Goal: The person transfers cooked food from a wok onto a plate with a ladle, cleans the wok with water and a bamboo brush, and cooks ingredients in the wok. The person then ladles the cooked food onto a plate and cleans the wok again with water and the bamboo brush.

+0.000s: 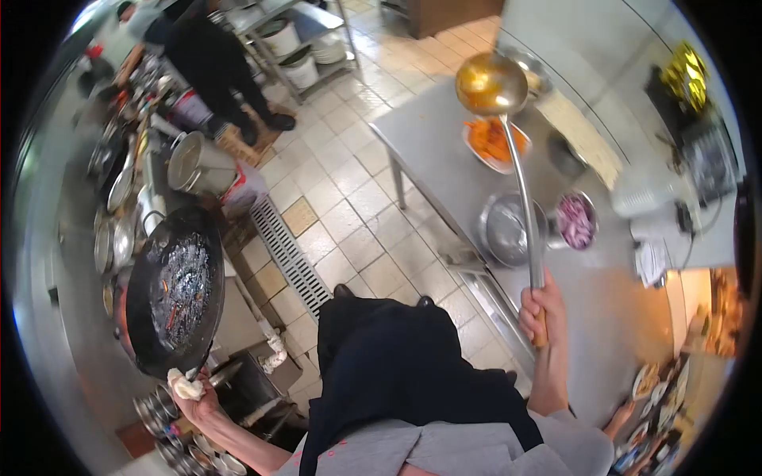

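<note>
My left hand (197, 398) grips the handle end of a large black wok (186, 278) through a folded white cloth (186, 385). The wok is tilted, and its dark inside shows oily residue and a few orange bits. My right hand (544, 308) is closed round the wooden handle of a long metal ladle (520, 170). The ladle's bowl, with an orange-brown sheen, is held up over the steel table (425, 119), near a white dish of orange food (496, 143).
A metal bowl (512, 230) and a container of sliced purple onion (575, 220) stand on the table. Another person (210, 63) works at the far left beside a large pot (198, 163). A floor grate (290, 258) runs between stove and table.
</note>
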